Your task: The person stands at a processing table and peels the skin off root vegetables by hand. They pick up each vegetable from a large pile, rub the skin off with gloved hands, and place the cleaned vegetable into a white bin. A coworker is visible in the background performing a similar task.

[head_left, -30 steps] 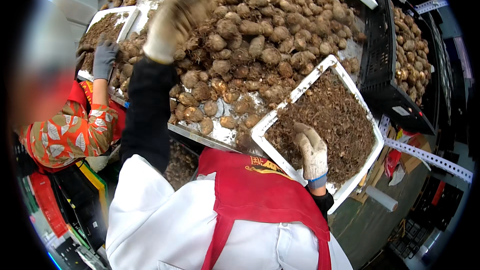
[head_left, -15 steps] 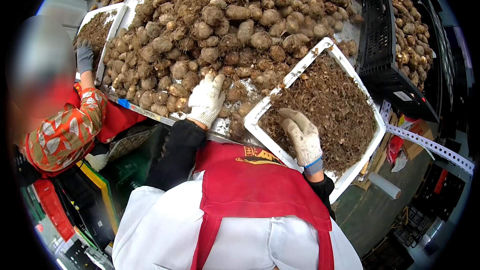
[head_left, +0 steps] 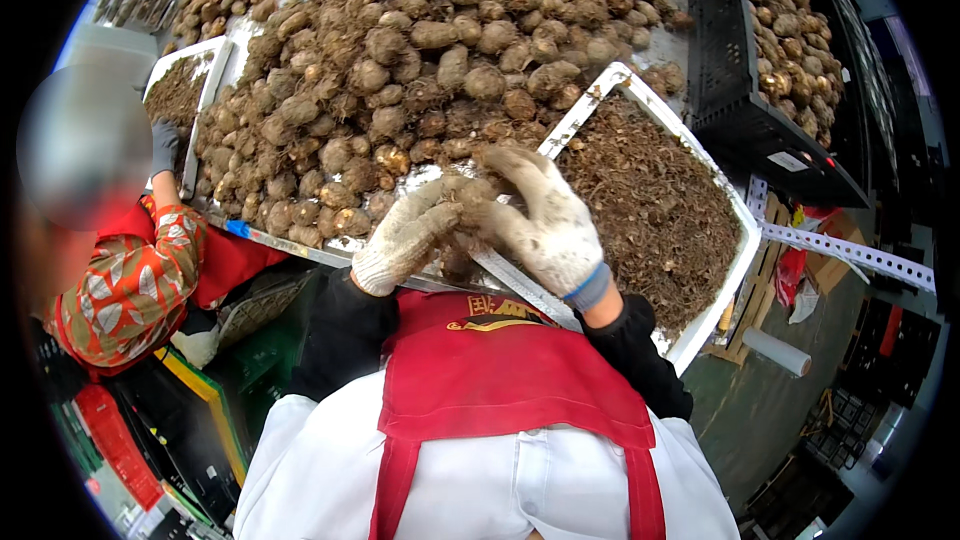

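While a fibrous taro [head_left: 468,198] seems gripped at the dial's centre by the curled left hand [head_left: 410,232], the half-open right hand's [head_left: 550,225] hold being unclear, firm left-hand steadying is advised, toward the foam tray [head_left: 748,238] at three o'clock.

A pale, dirt-smeared surface [head_left: 668,48] is spreading out here, and a great heap of brown, hairy tubers [head_left: 420,70] is covering most of it. Toward the right, a broad white tray [head_left: 583,112] is resting beside the heap, jutting past the near edge. Over on the left, another white tray [head_left: 213,70] is sitting close by the tubers. A blue strip [head_left: 238,228] is showing along the front edge.
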Available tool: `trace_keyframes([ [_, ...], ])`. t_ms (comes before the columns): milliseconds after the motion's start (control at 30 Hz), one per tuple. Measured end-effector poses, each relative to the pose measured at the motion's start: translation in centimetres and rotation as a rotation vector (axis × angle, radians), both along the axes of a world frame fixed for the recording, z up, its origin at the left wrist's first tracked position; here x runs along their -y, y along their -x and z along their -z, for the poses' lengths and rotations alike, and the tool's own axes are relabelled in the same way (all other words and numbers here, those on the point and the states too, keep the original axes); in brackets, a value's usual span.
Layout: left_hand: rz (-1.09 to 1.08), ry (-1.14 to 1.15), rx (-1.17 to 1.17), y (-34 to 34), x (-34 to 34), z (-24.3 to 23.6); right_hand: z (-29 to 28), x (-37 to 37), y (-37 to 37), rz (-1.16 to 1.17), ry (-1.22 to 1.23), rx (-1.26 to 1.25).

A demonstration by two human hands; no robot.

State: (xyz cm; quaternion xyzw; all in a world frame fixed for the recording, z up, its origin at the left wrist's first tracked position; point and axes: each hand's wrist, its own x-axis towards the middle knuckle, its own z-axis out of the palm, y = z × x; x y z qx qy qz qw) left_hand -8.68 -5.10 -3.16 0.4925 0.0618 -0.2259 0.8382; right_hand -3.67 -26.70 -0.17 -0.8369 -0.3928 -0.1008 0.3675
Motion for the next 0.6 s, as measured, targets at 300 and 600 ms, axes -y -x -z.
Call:
trace_keyframes([
  [300,-0.225,-0.125,0.070,-1.2,7.2,5.2,1.1,-1.4,1.7,0.281,-0.455,-0.679],
  [600,-0.110,-0.728,0.305,-1.0,6.8,1.9,1.5,0.3,2.3,0.419,-0.591,-1.029],
])
